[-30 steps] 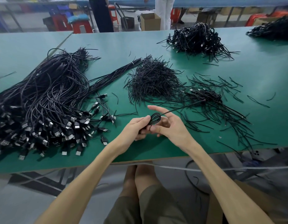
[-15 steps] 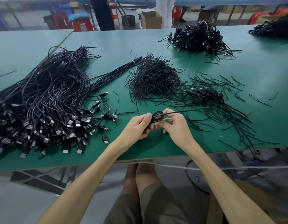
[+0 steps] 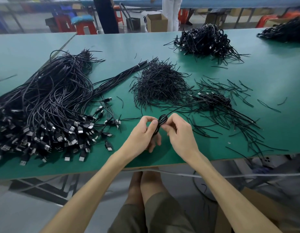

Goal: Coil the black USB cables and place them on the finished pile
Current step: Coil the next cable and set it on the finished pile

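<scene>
the left hand (image 3: pixel 142 134) and the right hand (image 3: pixel 179 133) meet over the near part of the green table (image 3: pixel 272 98). both have their fingers curled, pinching a small black cable coil (image 3: pixel 161 121) between thumb and fingertips. the coil is squeezed into a narrow upright loop of several turns. its loose tail runs up and right toward a low heap of cables (image 3: pixel 214 100). the big uncoiled bundle (image 3: pixel 45 106) lies well to the left.

My single wide-angle camera rides on my head, facing forward and down, close above my left hand (image 3: pixel 141 134) and right hand (image 3: pixel 178 132), with the green table (image 3: pixel 115 47) beyond.
</scene>
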`<action>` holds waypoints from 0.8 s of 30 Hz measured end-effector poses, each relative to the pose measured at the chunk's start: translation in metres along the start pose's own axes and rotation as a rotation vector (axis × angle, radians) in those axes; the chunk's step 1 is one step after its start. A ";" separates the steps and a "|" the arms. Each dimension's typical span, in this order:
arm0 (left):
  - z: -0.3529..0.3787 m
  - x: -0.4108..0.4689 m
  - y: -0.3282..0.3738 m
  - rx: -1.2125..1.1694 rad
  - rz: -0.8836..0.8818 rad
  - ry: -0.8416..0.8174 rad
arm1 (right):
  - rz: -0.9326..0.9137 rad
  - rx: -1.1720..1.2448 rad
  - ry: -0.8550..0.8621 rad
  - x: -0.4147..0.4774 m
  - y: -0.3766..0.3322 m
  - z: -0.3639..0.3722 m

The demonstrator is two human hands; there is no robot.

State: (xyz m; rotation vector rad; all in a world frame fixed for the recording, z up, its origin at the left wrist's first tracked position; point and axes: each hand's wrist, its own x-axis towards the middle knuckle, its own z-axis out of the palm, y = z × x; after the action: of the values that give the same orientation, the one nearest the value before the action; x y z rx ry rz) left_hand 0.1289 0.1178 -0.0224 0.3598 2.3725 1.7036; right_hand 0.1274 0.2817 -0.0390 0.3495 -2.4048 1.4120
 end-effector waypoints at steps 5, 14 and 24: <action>-0.018 -0.006 0.021 0.086 -0.080 -0.298 | -0.151 -0.070 0.047 0.001 -0.001 -0.003; -0.036 -0.003 0.024 0.343 0.270 -0.094 | -0.168 -0.047 0.019 0.001 0.001 0.000; -0.029 -0.006 0.002 0.972 0.537 0.021 | -0.038 0.038 0.022 0.002 -0.002 -0.006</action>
State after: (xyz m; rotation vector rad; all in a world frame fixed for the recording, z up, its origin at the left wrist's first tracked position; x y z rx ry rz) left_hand 0.1256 0.0904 -0.0110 1.1908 3.1399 0.4992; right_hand 0.1275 0.2858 -0.0344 0.3850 -2.3444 1.4396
